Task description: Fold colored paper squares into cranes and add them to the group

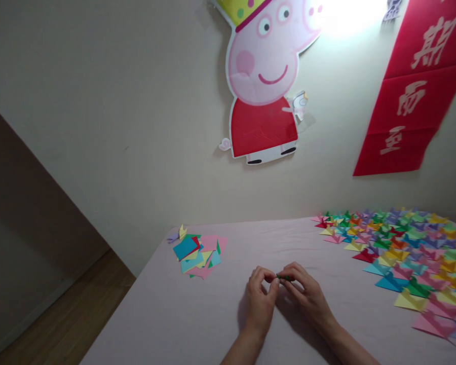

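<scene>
My left hand [260, 299] and my right hand [307, 294] meet over the pink bed sheet [197, 319], fingertips pinched together. Between them sits a small folded green paper piece [284, 277], mostly hidden by the fingers. Both hands grip it from either side. A loose pile of flat coloured paper squares [199, 253] lies to the far left of my hands. A wide spread of folded paper shapes [403, 253] in many colours covers the sheet to the right.
A couple of small folded pieces [178, 234] lie beside the square pile. A cartoon pig sticker [266, 86] and a red banner [414, 96] hang on the wall behind. Wooden floor [72, 319] shows at the left past the bed's edge.
</scene>
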`<state>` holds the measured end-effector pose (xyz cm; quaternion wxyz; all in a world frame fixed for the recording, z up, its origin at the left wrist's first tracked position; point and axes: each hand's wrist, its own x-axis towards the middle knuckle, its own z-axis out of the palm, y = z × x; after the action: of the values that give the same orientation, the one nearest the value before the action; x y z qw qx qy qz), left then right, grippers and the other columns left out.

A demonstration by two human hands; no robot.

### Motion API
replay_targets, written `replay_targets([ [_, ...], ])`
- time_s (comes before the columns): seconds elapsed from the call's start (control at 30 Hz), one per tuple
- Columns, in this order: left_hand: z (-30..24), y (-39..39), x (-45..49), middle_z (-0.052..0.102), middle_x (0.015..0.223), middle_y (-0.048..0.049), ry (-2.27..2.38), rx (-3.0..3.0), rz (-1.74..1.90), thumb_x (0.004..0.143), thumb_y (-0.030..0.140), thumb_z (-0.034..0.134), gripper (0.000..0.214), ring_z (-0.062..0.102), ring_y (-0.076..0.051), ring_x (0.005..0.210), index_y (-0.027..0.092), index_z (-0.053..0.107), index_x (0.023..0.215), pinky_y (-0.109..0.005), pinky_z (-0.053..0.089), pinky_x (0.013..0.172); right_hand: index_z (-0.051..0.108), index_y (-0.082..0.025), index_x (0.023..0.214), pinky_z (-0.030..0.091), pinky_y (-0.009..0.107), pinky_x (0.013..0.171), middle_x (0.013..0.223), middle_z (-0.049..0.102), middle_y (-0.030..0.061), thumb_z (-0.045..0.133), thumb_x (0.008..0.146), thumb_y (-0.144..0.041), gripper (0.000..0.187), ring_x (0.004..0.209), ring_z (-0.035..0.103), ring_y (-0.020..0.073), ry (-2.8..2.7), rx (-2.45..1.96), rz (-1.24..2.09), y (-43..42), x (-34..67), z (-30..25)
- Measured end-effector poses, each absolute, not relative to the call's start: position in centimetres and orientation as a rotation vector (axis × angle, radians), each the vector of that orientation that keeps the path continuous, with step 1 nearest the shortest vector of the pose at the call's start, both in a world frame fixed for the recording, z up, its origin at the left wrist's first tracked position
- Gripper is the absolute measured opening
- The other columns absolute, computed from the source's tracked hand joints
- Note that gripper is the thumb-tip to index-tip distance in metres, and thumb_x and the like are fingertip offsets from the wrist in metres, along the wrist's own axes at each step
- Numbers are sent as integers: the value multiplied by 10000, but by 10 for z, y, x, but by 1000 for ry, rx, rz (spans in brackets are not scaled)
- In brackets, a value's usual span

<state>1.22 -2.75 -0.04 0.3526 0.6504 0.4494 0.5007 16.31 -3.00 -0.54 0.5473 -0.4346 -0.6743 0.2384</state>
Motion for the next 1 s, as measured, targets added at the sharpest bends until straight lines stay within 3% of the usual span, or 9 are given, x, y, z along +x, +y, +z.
replay_targets([
  [0.17, -2, -26, 11, 579, 818, 10, 1122, 1696, 1387, 829, 179, 566, 46, 557, -167, 820, 211, 574, 796, -276, 413, 755, 705, -259, 871, 502, 285, 714, 821, 620, 29, 580, 920, -305, 142, 797, 613, 196, -1651, -1023, 467, -29, 163, -7],
  [0.47, -11, -20, 11, 550, 727, 14, 1168, 1507, 1321, 824, 326, 614, 177, 504, -159, 720, 195, 580, 709, -256, 338, 616, 678, -262, 878, 520, 272, 690, 837, 620, 37, 557, 910, -209, 136, 796, 615, 192, -1735, -995, 244, -30, 161, -5],
  [1.0, -10, -17, 15, 521, 652, 19, 1058, 1272, 1228, 754, 462, 642, 300, 441, -144, 656, 171, 602, 693, -260, 355, 632, 667, -254, 907, 520, 295, 708, 834, 651, 34, 548, 915, -152, 157, 794, 608, 190, -1819, -966, 23, -26, 164, -8],
])
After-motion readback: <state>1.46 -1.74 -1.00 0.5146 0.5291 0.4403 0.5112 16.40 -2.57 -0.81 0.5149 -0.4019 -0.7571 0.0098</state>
